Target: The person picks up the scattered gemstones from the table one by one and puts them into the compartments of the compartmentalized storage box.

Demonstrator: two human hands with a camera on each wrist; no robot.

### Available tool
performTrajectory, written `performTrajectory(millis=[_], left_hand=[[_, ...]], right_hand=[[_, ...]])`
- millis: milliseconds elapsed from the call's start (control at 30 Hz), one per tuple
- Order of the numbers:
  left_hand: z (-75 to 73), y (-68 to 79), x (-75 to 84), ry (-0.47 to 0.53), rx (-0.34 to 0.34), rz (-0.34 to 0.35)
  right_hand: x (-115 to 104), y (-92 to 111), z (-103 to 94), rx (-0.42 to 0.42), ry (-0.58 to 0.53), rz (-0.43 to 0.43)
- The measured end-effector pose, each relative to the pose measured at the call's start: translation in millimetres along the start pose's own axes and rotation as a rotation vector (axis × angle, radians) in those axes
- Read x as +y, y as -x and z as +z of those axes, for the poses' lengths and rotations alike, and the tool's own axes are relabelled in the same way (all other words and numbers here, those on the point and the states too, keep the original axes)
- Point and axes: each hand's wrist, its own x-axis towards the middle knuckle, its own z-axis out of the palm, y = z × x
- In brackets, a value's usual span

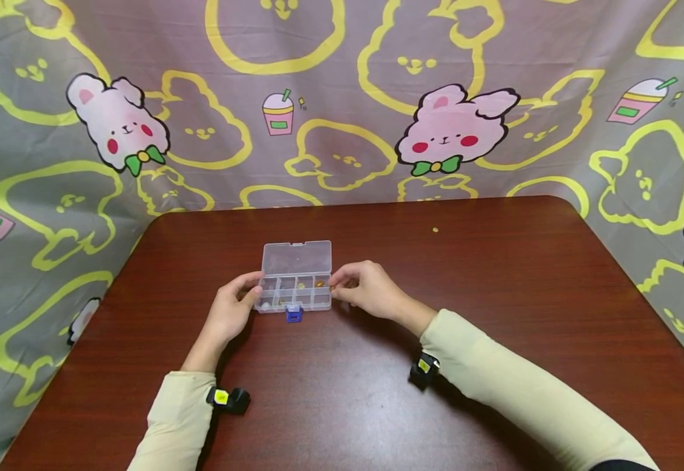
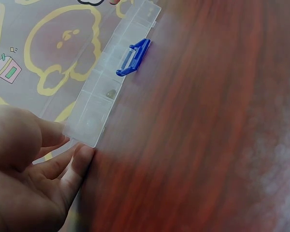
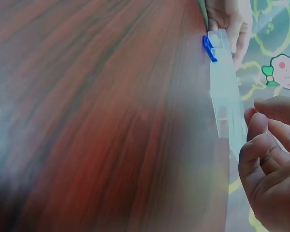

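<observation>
A clear plastic compartment box (image 1: 304, 300) stands on the table with its lid (image 1: 297, 258) raised at the back. A blue latch (image 1: 294, 313) hangs at its front. Small pieces lie in some compartments, among them an orange one (image 1: 320, 284) at the right and a yellowish one (image 1: 301, 286). My left hand (image 1: 232, 311) grips the box's left end, thumb in front, fingers behind. My right hand (image 1: 371, 288) is at the right end, fingers bent and fingertips close together in the right wrist view. Whether they pinch a small thing or the box edge is hidden.
One small yellow piece (image 1: 435, 229) lies on the brown table (image 1: 495, 281) toward the back right. A patterned curtain (image 1: 342, 85) hangs behind the table and along both sides.
</observation>
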Motion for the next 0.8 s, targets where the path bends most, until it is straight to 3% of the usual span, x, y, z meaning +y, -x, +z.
performTrajectory(millis=[467, 800], left_hand=[[0.0, -0.1, -0.9, 0.005, 0.001, -0.006], [0.9, 0.1, -0.8, 0.007, 0.002, -0.001]], right_hand=[[-9, -13, 19.9, -0.035, -0.009, -0.015], [-15, -22, 35.7, 0.017, 0.145, -0.060]])
